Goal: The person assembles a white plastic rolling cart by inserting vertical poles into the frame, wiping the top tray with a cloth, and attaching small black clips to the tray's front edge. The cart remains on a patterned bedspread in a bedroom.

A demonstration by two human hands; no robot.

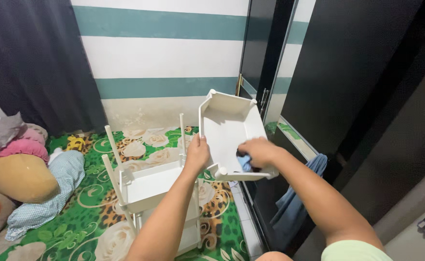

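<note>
I hold a white plastic shelf tray tilted up in front of me. My left hand grips its left rim. My right hand presses a small blue cloth against the tray's inner bottom near its front edge. Below my left arm stands a white plastic rack with thin upright posts and two trays fitted.
A green floral mattress lies on the floor with pillows at the left. A dark wardrobe with a blue cloth hanging from it fills the right. Dark curtain and striped wall are behind.
</note>
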